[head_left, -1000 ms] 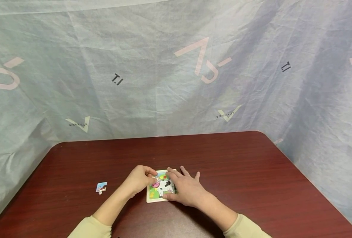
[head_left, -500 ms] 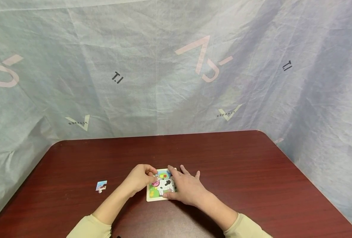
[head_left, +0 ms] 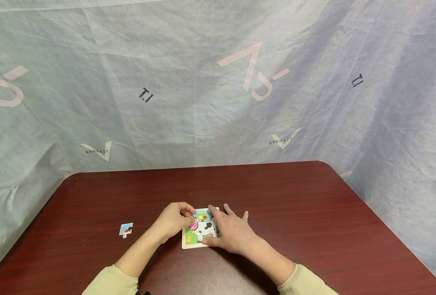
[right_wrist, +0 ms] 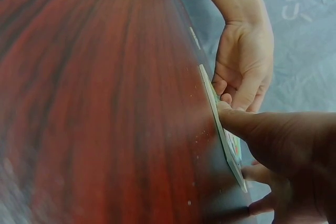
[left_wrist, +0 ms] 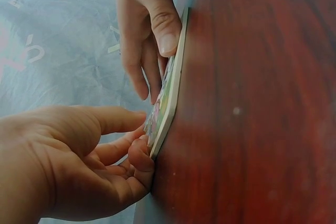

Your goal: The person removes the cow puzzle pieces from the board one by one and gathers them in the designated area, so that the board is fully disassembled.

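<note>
A small square cow jigsaw puzzle in a pale tray (head_left: 194, 246) lies on the table in the head view. At its upper left corner my left hand (head_left: 173, 220) pinches a puzzle piece (left_wrist: 149, 125) between thumb and fingers, close over the tray; the fingers hide most of that piece. My right hand (head_left: 234, 232) rests over the puzzle's right side with spread fingers. Its thumb (left_wrist: 168, 43) touches the near edge of the tray, and the palm covers the right part of the picture. The white-and-black cow with a pink muzzle shows between the hands.
One loose puzzle piece (head_left: 126, 230), blue with white and brown, lies on the table left of my left forearm. The dark red wooden table (head_left: 295, 205) reaches back to a grey printed cloth (head_left: 196, 102) that hangs behind and along both sides.
</note>
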A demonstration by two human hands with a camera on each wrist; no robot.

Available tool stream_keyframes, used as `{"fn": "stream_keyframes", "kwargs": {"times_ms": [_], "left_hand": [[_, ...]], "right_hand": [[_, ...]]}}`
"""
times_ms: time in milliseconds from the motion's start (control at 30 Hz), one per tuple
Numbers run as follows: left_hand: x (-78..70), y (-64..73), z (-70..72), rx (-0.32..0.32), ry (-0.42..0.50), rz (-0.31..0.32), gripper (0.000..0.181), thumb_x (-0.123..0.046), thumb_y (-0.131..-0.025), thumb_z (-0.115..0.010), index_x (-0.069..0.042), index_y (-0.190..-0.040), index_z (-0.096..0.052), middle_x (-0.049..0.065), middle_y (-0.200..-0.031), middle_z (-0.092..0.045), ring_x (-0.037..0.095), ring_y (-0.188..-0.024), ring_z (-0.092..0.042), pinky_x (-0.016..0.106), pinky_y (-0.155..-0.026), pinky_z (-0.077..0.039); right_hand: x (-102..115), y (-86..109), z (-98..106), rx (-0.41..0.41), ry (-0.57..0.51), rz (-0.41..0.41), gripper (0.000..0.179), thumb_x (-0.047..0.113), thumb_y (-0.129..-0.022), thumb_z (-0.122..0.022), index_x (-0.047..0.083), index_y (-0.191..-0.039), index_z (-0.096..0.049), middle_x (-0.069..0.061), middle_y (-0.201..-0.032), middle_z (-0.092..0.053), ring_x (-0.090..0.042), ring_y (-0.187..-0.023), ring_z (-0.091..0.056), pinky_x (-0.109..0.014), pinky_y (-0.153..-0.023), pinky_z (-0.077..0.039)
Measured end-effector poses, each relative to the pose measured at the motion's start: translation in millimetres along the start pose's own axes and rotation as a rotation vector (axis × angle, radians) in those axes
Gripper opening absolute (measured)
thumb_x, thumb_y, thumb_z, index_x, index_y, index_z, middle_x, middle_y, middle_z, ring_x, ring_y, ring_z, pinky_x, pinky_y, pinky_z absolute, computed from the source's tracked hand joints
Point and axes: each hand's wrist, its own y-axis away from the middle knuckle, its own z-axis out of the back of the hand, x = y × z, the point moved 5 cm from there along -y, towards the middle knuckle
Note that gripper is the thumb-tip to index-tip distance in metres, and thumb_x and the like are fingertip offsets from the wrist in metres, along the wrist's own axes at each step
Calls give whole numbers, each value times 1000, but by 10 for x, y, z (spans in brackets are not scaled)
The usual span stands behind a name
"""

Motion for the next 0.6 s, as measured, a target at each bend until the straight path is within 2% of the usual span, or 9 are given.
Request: {"fn": "stream_keyframes", "kwargs": {"times_ms": [267,467,600], "left_hand": [[-6,-5,2,5,-2,-8,18,4,-82,-74,-1,-98,-69,7,-84,-60,19,-77,-55,31,-64,-46],[-13,7,-1,21,-5,0,17,3,-84,-73,-1,-100,-69,7,-86,-59,20,-79,-55,30,-64,-45],[-13,12,2,18,-3,-1,15,3,-85,-72,0,-99,-69,8,-87,-59,20,-80,-55,30,-65,-46]], "right_hand": [[27,8,6,7,44,90,64,58,-89,-70,39,-146,-47,-3,-157,-42,-47,-140,-38,-87,-87,-26],[46,14,-12,38,52,120,42,56,-92,-66,41,-130,-56,-6,-159,-39,-51,-140,-35,-88,-85,-26],[53,10,-15,34,47,120,37,54,-91,-67,40,-124,-58,-7,-159,-40,-51,-140,-36,-88,-85,-26]]}}
